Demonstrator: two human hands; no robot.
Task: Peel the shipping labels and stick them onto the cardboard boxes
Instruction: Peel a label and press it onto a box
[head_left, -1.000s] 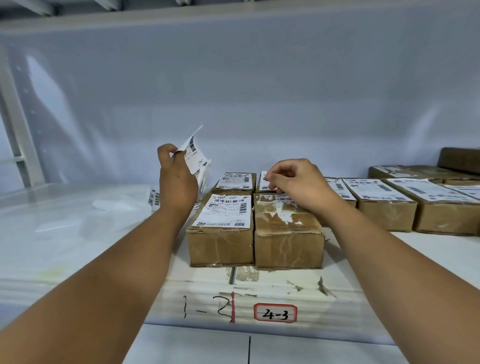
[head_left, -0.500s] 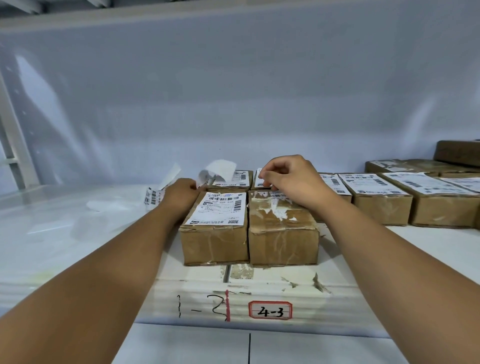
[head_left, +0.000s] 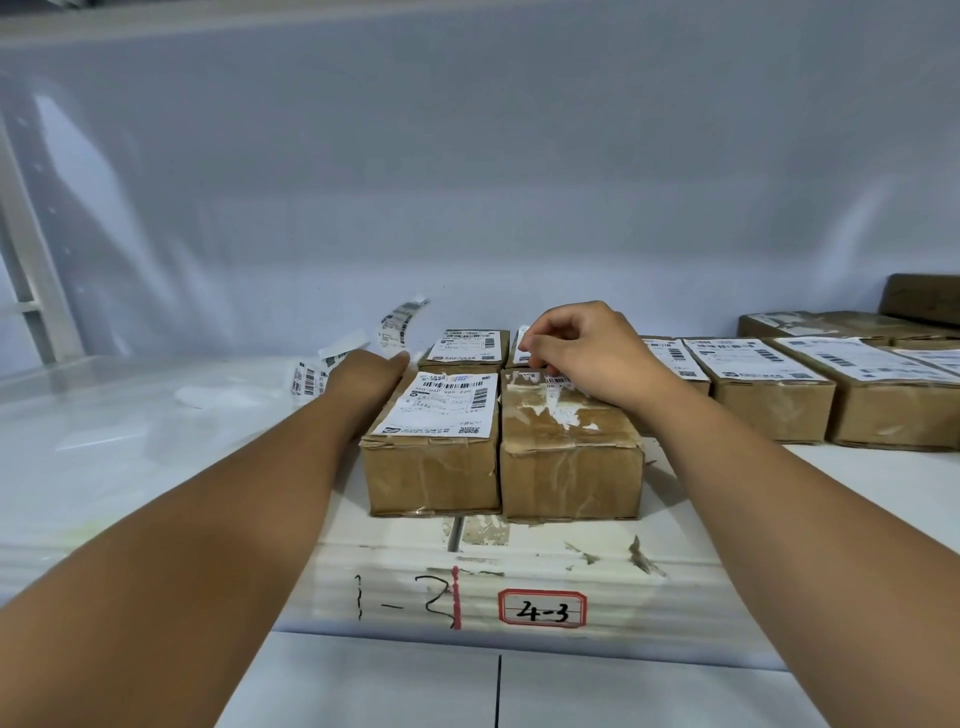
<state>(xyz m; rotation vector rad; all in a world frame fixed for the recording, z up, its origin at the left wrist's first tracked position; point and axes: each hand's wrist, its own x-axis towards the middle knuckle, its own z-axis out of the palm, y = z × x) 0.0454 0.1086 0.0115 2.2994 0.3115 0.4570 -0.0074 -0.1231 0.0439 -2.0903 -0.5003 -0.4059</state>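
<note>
Two brown cardboard boxes stand side by side at the shelf's front. The left box (head_left: 431, 467) carries a stuck shipping label (head_left: 441, 402). The right box (head_left: 566, 467) has torn white paper scraps on its top. My right hand (head_left: 587, 353) pinches a shipping label (head_left: 558, 383) at that box's far top edge; most of the label is hidden under my fingers. My left hand (head_left: 363, 374) is low on the shelf beside the left box, blurred. A strip of labels (head_left: 402, 322) curls in the air just behind it; whether the hand still holds it is unclear.
Two more labelled boxes (head_left: 465, 345) stand behind the front pair. A row of labelled boxes (head_left: 769, 395) runs along the shelf to the right. The shelf's front edge (head_left: 363, 571) bears a red-framed "4-3" tag (head_left: 543, 608). A white upright post (head_left: 31, 260) stands far left.
My left hand dropped from raised to shelf level beside the left box, and the label strip now curls behind it. My right hand stayed at the right box's far edge.
</note>
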